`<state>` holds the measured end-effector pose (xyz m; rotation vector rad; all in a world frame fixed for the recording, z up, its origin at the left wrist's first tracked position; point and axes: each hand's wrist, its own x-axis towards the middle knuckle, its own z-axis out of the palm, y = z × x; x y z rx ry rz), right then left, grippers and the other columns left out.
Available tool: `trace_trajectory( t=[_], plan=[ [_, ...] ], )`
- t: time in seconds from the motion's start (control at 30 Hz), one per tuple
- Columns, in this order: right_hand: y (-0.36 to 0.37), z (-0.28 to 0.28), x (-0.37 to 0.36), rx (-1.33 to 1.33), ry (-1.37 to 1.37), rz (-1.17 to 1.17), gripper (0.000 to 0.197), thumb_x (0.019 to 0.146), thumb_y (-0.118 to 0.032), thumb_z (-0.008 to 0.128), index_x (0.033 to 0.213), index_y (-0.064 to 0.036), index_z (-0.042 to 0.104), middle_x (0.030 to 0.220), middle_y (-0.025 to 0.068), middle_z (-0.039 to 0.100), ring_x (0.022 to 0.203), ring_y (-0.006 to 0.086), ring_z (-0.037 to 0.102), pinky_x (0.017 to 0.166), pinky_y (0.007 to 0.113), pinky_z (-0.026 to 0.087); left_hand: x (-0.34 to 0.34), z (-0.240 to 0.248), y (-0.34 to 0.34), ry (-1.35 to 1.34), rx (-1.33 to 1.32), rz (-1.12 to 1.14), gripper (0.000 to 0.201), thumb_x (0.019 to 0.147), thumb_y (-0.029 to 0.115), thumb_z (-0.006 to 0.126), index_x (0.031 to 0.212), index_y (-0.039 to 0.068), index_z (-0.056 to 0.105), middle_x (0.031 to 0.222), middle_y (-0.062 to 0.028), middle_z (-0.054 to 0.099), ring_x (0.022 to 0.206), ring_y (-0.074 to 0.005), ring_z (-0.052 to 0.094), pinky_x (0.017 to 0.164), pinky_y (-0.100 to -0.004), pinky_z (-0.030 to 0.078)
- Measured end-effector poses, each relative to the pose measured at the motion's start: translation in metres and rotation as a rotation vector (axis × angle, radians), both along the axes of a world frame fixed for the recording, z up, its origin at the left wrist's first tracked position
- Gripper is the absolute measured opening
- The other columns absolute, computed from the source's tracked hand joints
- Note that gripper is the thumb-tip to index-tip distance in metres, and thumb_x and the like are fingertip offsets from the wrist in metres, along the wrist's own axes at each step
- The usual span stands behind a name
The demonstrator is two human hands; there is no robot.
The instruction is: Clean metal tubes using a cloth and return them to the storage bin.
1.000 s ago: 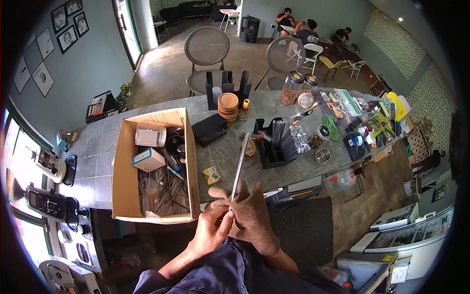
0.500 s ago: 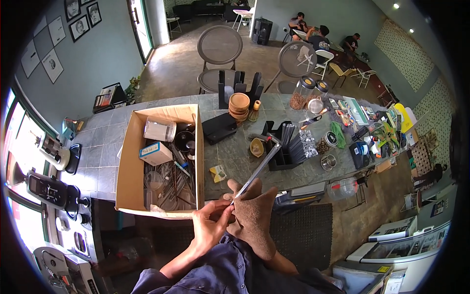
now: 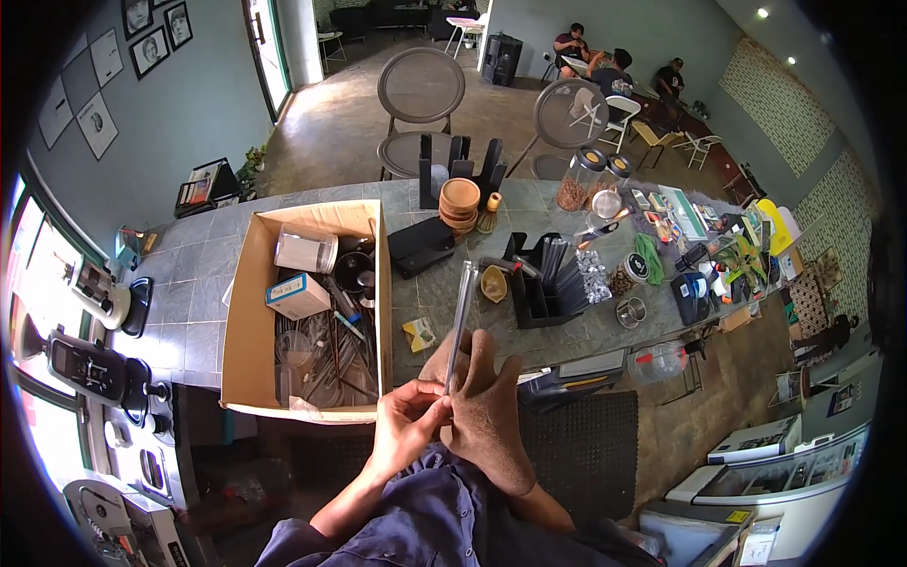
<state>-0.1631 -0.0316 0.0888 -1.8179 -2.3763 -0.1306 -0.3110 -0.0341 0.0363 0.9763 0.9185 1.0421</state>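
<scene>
Between my hands stands a small bunch of long, shiny, narrow straws (image 3: 460, 317), nearly upright. My left hand (image 3: 404, 420), bare, pinches their lower end between thumb and fingertips. On my right hand (image 3: 487, 425) is a loose brown cloth glove. It lies close against the straws from behind and the right, some glove fingers sticking up, its grip partly hidden. Left of my hands an open cardboard box (image 3: 241, 321) holds a clear plastic jar (image 3: 307, 249), a small white-and-blue carton (image 3: 299, 297), a black round container (image 3: 355, 271) and many loose sticks and straws.
On the tiled counter (image 3: 194, 283) lie a yellow packet (image 3: 419, 334) and a black box (image 3: 422, 248). Stacked wooden bowls (image 3: 459, 203), a black straw holder (image 3: 543, 304) and glass jars (image 3: 573, 189) stand farther back. A coffee grinder (image 3: 90, 364) is left. People (image 3: 614, 76) sit far off.
The straws have swung from leaning right to nearly upright. My gloved right hand has turned slightly and dropped a little; my left hand still pinches the lower end.
</scene>
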Motion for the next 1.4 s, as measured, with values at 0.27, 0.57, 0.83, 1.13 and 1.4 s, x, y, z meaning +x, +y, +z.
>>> trace_trajectory(
  t=[0.27,0.57,0.83,1.13,1.4],
  plan=[
    [-0.001,-0.027,0.002,-0.128,0.604,0.047,0.058,0.085,-0.015,0.068,0.142,-0.0107,0.057,0.095,0.0094,0.059,0.091,0.0251,0.066,0.08,0.037,0.042,-0.004,-0.011,0.003,0.344,0.183,-0.04,0.01,0.099,0.002,0.071,0.106,-0.006,0.071,0.095,-0.0086,0.078,0.086,-0.0115,0.073,0.078,-0.0272,0.061],
    [0.002,-0.018,0.034,-0.118,1.283,-0.387,0.057,0.083,-0.026,0.084,0.123,-0.0019,0.05,0.09,0.0061,0.061,0.081,0.0147,0.066,0.06,0.037,0.055,0.003,0.024,-0.006,0.403,0.146,-0.18,0.009,0.098,0.004,0.073,0.096,-0.004,0.071,0.09,-0.0096,0.078,0.088,-0.0129,0.074,0.081,-0.0289,0.06],
    [0.011,-0.056,0.085,-0.28,1.87,-0.239,0.027,0.102,-0.011,0.059,0.127,-0.0056,0.048,0.103,-0.0001,0.058,0.078,0.0118,0.065,0.061,0.028,0.057,0.011,0.029,-0.005,0.411,0.186,-0.218,0.009,0.098,0.004,0.073,0.097,-0.005,0.072,0.087,-0.011,0.079,0.085,-0.0134,0.075,0.08,-0.0292,0.06],
    [0.048,0.019,0.123,0.089,0.314,0.016,0.018,0.097,-0.014,0.062,0.111,-0.0042,0.057,0.084,0.0015,0.06,0.07,0.0142,0.063,0.059,0.032,0.053,0.033,0.005,0.002,0.347,-0.016,-0.162,0.01,0.099,0.005,0.074,0.098,-0.005,0.071,0.09,-0.0114,0.078,0.085,-0.014,0.074,0.08,-0.028,0.06],
    [0.028,-0.004,0.099,0.462,-0.737,-0.608,0.024,0.094,-0.013,0.052,0.106,0.0006,0.069,0.093,0.0078,0.069,0.065,0.0168,0.06,0.061,0.024,0.051,0.095,0.003,0.018,0.312,0.144,-0.171,0.018,0.094,0.007,0.08,0.102,-0.007,0.071,0.093,-0.0142,0.08,0.088,-0.0164,0.078,0.078,-0.0294,0.062]
  ],
)
